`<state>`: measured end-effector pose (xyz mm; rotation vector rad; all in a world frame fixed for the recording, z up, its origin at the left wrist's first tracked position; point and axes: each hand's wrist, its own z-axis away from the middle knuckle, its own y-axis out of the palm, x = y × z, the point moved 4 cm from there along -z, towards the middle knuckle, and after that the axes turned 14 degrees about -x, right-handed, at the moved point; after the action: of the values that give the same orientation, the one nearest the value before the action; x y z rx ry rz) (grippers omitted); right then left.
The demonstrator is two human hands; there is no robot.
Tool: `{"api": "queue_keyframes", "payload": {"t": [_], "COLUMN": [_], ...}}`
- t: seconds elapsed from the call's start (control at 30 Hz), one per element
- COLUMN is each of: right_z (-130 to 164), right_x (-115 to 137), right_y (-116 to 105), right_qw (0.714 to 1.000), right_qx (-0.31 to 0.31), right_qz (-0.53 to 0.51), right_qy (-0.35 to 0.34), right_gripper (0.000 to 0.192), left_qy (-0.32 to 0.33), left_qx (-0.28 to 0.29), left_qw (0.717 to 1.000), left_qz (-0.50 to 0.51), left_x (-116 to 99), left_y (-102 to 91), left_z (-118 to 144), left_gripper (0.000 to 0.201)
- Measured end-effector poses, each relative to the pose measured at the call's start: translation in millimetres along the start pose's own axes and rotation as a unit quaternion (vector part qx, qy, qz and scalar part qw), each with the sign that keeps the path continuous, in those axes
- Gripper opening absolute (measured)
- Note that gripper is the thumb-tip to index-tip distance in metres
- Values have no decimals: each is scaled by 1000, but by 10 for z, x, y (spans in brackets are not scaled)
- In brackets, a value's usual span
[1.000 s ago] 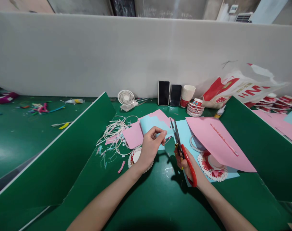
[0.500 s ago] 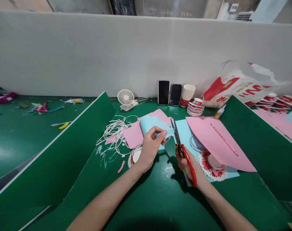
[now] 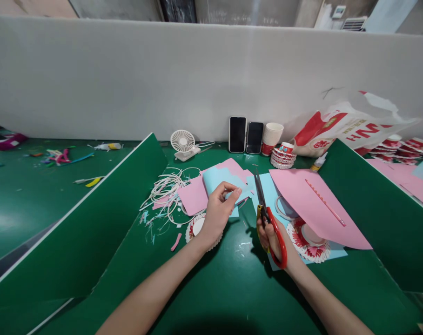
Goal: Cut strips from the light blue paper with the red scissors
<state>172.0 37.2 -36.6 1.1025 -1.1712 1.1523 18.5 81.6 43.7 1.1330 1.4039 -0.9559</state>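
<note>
My left hand (image 3: 220,207) pinches a small piece of light blue paper (image 3: 246,191) between thumb and fingertips. In my right hand (image 3: 271,235) is a pair of scissors (image 3: 260,191) with red and yellow handles; the dark blades point away from me and look closed, a little to the right of the paper piece. Behind my left hand lies a larger curled light blue sheet (image 3: 213,179) on pink paper (image 3: 190,195). Partly under my left wrist sits a frilled red and white cup piece (image 3: 193,229).
White cord (image 3: 165,186) is heaped at the left. On the right, a pink sheet (image 3: 323,204) with a pencil (image 3: 325,202) partly covers another frilled cup (image 3: 311,246). A fan (image 3: 182,142), two phones (image 3: 237,135) and stacked cups (image 3: 272,135) stand behind. Green dividers (image 3: 92,228) flank both sides.
The scissors have moved slightly right, away from the paper piece, and their blades have come together. My left hand has stayed almost in place.
</note>
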Motion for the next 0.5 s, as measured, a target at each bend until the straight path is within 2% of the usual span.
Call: {"api": "queue_keyframes", "payload": {"t": [0.17, 0.3, 0.5], "right_z": [-43, -51, -58], "right_x": [30, 74, 85], "right_y": [-17, 8, 13], "right_qw": [996, 989, 985], "right_qx": [1, 7, 6], "right_qz": [-87, -139, -162], "right_qy": [5, 40, 63], "right_gripper": [44, 44, 44], "left_qy": [33, 55, 53], "left_qx": [8, 14, 45], "left_qw": [999, 998, 997], "left_qz": [6, 11, 30], "left_x": [-20, -34, -33], "left_y": [-6, -11, -4], "left_z": [-27, -45, -69], "left_gripper": [15, 15, 16]}}
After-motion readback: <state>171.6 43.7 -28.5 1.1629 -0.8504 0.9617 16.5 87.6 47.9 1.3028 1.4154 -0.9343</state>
